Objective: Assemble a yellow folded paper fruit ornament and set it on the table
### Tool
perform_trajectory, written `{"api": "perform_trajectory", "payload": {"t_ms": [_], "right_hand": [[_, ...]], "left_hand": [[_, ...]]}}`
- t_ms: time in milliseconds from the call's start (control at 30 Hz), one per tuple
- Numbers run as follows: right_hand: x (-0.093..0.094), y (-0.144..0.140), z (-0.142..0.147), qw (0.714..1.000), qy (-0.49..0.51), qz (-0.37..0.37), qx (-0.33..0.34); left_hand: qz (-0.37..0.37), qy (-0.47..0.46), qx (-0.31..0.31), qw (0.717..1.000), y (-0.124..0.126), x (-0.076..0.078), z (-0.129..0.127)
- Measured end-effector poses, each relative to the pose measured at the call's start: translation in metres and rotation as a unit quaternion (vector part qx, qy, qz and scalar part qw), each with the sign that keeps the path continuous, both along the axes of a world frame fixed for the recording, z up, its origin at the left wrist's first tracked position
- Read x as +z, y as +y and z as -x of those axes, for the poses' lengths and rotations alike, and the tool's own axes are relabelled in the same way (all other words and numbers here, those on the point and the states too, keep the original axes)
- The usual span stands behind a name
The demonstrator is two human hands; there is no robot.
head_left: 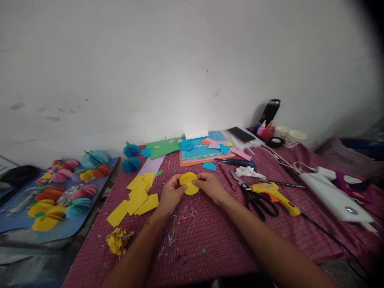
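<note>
Between my two hands, over the middle of the table, is a stack of yellow paper circles [190, 189], with one circle partly folded up along its top. My left hand [172, 192] pinches its left edge between thumb and fingers. From the other side, my right hand [208, 186] grips the right edge, thumb on top. Several yellow paper rectangles [138, 201] lie overlapping to the left of my left hand. A crumpled yellow ball [119, 241] sits nearer the front. Tiny paper scraps are strewn below the hands.
Scissors [255, 196] and a yellow glue gun [276, 196] lie right of my right arm, its cord trailing off. Coloured sheets [198, 150] are at the back. A black bottle [271, 111] and paper cups [295, 138] stand back right. Paper pumpkins cover a blue board [99, 191] at left.
</note>
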State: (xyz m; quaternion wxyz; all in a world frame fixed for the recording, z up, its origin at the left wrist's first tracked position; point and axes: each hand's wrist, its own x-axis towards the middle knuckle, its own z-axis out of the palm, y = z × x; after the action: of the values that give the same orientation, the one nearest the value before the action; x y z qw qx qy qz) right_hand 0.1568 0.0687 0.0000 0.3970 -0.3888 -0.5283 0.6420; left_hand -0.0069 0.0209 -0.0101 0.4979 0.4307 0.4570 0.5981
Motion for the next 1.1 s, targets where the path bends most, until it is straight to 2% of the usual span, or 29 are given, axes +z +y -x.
{"api": "perform_trajectory", "payload": {"t_ms": [133,267,500,1100], "right_hand": [[-0.001,0.002,-0.001,0.999,0.024,-0.029,-0.01],[-0.003,0.004,0.0,0.999,0.041,-0.026,0.006],[-0.004,0.004,0.001,0.998,0.062,-0.004,-0.006],[0.007,0.001,0.0,0.997,0.075,0.031,-0.014]], "left_hand": [[0.014,-0.085,-0.013,0.996,-0.003,0.008,0.0],[0.036,-0.161,-0.011,0.986,-0.004,0.014,0.001],[0.017,-0.151,-0.048,0.987,-0.006,0.016,0.003],[0.025,-0.126,-0.043,0.991,-0.006,0.015,0.0]]}}
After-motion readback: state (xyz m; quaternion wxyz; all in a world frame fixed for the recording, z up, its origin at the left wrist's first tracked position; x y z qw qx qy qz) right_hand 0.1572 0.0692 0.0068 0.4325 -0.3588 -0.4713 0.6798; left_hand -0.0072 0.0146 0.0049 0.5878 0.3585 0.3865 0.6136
